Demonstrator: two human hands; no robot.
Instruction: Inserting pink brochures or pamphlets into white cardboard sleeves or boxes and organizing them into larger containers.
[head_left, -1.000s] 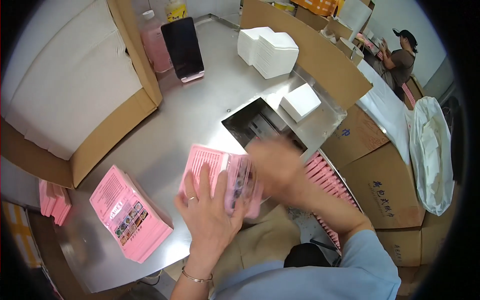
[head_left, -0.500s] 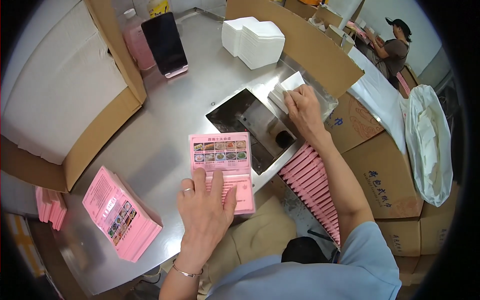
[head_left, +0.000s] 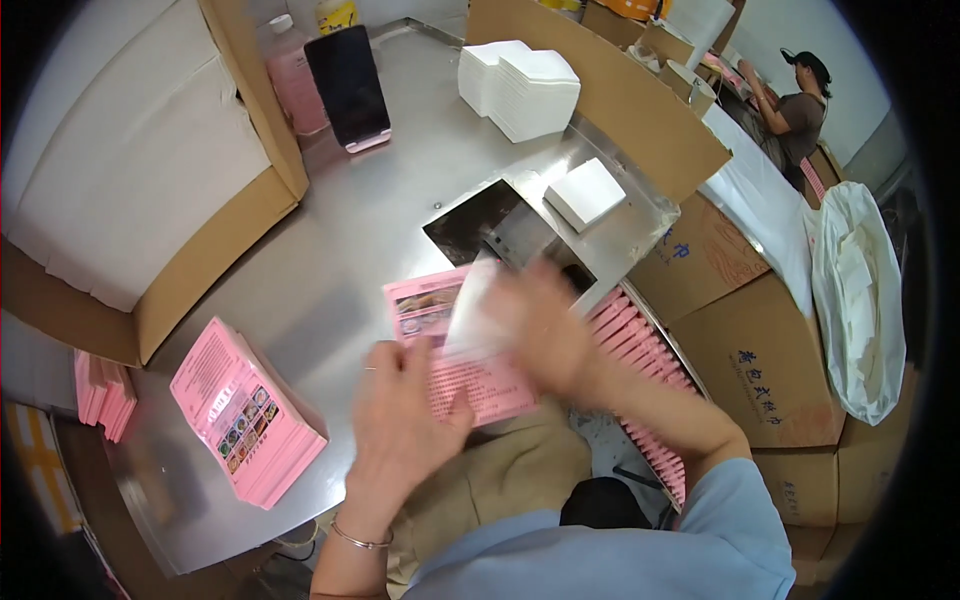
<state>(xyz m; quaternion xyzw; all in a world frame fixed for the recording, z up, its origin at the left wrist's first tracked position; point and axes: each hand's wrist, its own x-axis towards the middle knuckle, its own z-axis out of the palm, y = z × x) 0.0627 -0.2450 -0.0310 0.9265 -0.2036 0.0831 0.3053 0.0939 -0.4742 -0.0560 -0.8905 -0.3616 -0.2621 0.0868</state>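
My left hand (head_left: 400,420) grips a pink printed paper tissue wallet (head_left: 480,390) at its left side, tilted above the table's near edge. Small food pictures and lines of print cover the wallet. My right hand (head_left: 540,325) is smeared by motion and holds a folded white paper tissue (head_left: 470,315) against the wallet's upper part. Its fingertips are blurred. Beyond, a small pile of white tissues (head_left: 588,195) lies beside a dark rectangular opening (head_left: 475,222) in the metal table. A thick stack of pink wallets (head_left: 250,415) sits left of my left hand.
Larger white tissue stacks (head_left: 520,90) stand at the back of the metal table (head_left: 330,255), near a phone (head_left: 350,90) on a stand. An open carton (head_left: 215,265) borders the left. Rows of pink packets (head_left: 650,385) fill a box below right. A co-worker (head_left: 795,115) is far right.
My right hand has come from the tissue pile back to the wallet, bringing a white tissue. My left hand now grips the wallet, which has tilted; before, it lay flat under my fingers.
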